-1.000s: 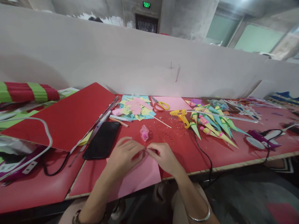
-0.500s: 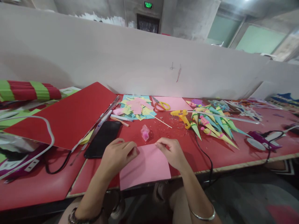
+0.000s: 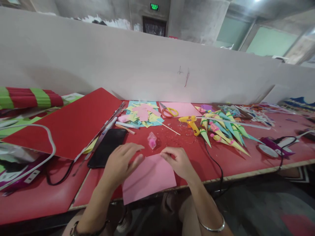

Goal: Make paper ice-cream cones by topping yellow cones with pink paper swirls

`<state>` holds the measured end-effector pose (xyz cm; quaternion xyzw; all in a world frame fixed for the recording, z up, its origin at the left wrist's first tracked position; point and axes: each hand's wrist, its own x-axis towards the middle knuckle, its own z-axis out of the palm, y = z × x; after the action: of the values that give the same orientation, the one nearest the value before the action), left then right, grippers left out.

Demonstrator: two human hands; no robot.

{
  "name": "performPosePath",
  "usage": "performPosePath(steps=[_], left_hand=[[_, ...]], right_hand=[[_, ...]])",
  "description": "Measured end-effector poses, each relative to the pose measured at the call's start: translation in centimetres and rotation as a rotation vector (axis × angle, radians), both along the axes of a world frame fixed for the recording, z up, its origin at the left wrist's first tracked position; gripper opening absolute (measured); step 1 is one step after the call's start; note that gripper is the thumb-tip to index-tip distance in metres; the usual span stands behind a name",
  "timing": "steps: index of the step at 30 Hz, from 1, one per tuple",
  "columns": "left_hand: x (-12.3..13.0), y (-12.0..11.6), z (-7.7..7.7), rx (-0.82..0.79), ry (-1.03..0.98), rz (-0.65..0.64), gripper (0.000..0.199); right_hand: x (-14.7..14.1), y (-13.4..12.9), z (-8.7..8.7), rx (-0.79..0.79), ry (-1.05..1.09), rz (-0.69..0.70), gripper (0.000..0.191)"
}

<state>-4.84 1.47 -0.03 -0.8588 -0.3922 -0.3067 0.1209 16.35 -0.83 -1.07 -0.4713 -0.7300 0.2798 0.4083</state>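
A sheet of pink paper (image 3: 150,180) lies at the table's front edge, its near side sticking out past it. Over its left far corner is my left hand (image 3: 123,162), thumb and fingers apart and nothing held. My right hand (image 3: 177,160) pinches the sheet's far edge between thumb and fingers, near the right corner. Just beyond the paper sits a small clear plastic bag (image 3: 152,141) with something bright pink in it. A black phone (image 3: 108,147) lies flat, close to my left hand.
A yellow glue gun (image 3: 190,124) lies right of centre, beside several paper cones (image 3: 225,127). Scissors (image 3: 169,110) rest on another pink sheet at the back. Paper pieces (image 3: 144,113) are piled at centre back. A large red card (image 3: 71,121) leans at left; a white partition (image 3: 110,65) stands behind.
My left hand has let go of the paper's far edge and its fingers have spread. The pink sheet has shifted slightly left and toward me, with my right hand still at its edge.
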Motion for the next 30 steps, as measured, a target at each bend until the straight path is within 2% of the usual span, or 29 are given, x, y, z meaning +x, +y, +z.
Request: performPosePath(steps=[3,6,8,12,15,19,24,27,29,30], left_hand=[[0.6,0.2,-0.7,-0.125,0.115,-0.143,0.029],[0.8,0.3,-1.4,-0.169,0.147,-0.148,0.032],[1.0,0.3,-1.6,-0.183,0.153,-0.143,0.032],[1.5,0.0,-1.5,-0.179,0.151,-0.198,0.035],[1.4,-0.1,-1.4,-0.206,0.104,-0.245,0.036],[0.6,0.2,-1.2,-0.282,0.016,-0.232,0.034],[-1.4,0.6,-0.8,-0.372,-0.088,-0.112,0.033],[-2.3,0.6,-0.2,-0.382,-0.282,0.014,0.034],[-2.2,0.5,0.1,-0.374,-0.407,0.116,0.033],[-2.0,0.4,0.1,-0.371,-0.452,0.153,0.033]], right_hand=[[-0.3,0.0,-0.1,0.065,-0.128,-0.035,0.023],[-0.9,0.0,-0.2,0.204,-0.341,-0.116,0.014],[-1.6,0.0,-0.4,0.287,-0.426,-0.112,0.011],[-2.4,-0.1,-0.8,0.361,-0.479,-0.052,0.012],[-2.1,0.0,-1.0,0.346,-0.473,-0.081,0.013],[-1.1,0.2,-0.8,0.301,-0.424,-0.155,0.014],[0.3,0.6,-0.9,0.273,-0.312,-0.311,0.018],[0.8,0.9,-1.0,0.216,-0.104,-0.406,0.017],[0.6,0.9,-0.9,0.107,0.122,-0.365,0.017],[0.4,0.9,-0.9,0.037,0.234,-0.301,0.018]])
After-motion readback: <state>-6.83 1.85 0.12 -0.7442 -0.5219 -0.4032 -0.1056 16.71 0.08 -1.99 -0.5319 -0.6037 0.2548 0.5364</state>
